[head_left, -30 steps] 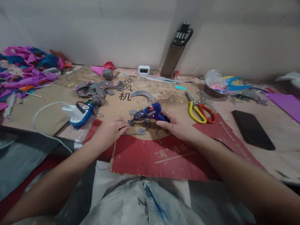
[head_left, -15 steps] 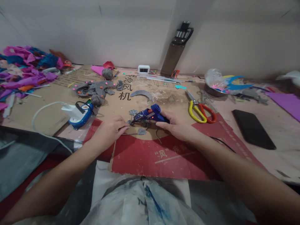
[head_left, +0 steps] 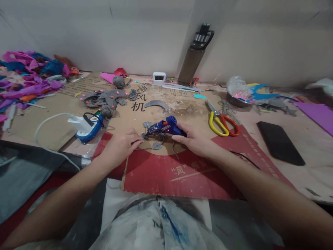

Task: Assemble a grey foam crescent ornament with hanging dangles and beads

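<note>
My right hand [head_left: 191, 140] is wrapped round a blue hot glue gun [head_left: 169, 127] with a small red light on its side. The gun points left, its nozzle end close to the fingertips of my left hand [head_left: 127, 141]. Those fingers are pinched together on grey yarn [head_left: 143, 136], partly hidden by the hand. Below the gun lies a small grey leaf-shaped yarn piece [head_left: 156, 146], and another grey piece [head_left: 147, 124] sits just behind the nozzle. A grey crescent [head_left: 157, 103] rests farther back on the cardboard [head_left: 156, 177].
Scissors [head_left: 220, 123] with yellow and red handles and a black phone [head_left: 281, 142] lie right. A blue power strip [head_left: 90, 131] with a white plug stands left, near a bead-dotted grey crescent [head_left: 102, 99]. A bottle [head_left: 191, 60] and white clock [head_left: 159, 77] stand at the back.
Almost nothing differs. The glue gun and my right hand appear very slightly farther left, along with a small shift of the whole view; my left hand keeps its pinch.
</note>
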`<action>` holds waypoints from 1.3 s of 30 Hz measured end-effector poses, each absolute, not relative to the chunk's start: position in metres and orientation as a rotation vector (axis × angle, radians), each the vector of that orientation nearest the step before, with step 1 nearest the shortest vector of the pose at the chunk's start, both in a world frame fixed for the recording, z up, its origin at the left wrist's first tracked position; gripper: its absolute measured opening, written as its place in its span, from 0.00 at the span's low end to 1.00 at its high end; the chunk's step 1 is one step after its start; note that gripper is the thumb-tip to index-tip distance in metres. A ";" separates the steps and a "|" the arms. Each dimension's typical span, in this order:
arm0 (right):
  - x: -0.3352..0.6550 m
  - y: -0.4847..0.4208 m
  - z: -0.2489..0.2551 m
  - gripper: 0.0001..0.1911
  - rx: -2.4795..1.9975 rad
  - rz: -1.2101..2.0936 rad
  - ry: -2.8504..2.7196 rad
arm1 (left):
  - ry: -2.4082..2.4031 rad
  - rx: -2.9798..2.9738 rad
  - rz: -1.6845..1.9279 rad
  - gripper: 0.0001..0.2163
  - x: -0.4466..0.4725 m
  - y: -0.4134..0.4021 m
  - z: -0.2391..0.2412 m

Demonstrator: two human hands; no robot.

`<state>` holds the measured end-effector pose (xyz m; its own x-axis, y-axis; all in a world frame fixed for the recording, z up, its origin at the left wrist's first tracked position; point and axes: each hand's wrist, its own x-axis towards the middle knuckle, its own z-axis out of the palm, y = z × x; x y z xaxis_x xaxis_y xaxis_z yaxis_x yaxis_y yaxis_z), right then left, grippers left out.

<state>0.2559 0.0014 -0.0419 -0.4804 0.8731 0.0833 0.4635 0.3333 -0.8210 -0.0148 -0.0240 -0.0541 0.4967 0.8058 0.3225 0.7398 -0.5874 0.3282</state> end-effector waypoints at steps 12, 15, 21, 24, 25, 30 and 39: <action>0.259 0.003 -0.046 0.21 -1.114 1.139 -2.010 | 1.347 2.593 0.676 0.08 -0.014 -0.024 -0.053; 0.257 0.003 -0.047 0.20 -1.119 1.119 -2.037 | 1.357 2.601 0.667 0.09 -0.014 -0.024 -0.053; 0.257 0.003 -0.046 0.21 -1.153 1.112 -1.984 | 1.361 2.592 0.658 0.09 -0.015 -0.024 -0.055; 0.258 0.001 -0.043 0.22 -1.174 1.133 -1.947 | 1.357 2.591 0.666 0.09 -0.015 -0.023 -0.055; 0.258 0.000 -0.042 0.22 -1.172 1.140 -1.941 | 1.356 2.594 0.666 0.09 -0.015 -0.023 -0.055; 0.256 0.002 -0.045 0.21 -1.149 1.098 -1.999 | 1.350 2.605 0.666 0.09 -0.015 -0.023 -0.056; 0.261 0.001 -0.045 0.21 -1.122 1.012 -2.044 | 1.360 2.598 0.644 0.09 -0.016 -0.023 -0.056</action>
<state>0.2611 0.0015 -0.0454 -0.4699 0.8726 0.1333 0.4230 0.3551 -0.8337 -0.0163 -0.0232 -0.0560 0.5000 0.8099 0.3068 0.7503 -0.5820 0.3135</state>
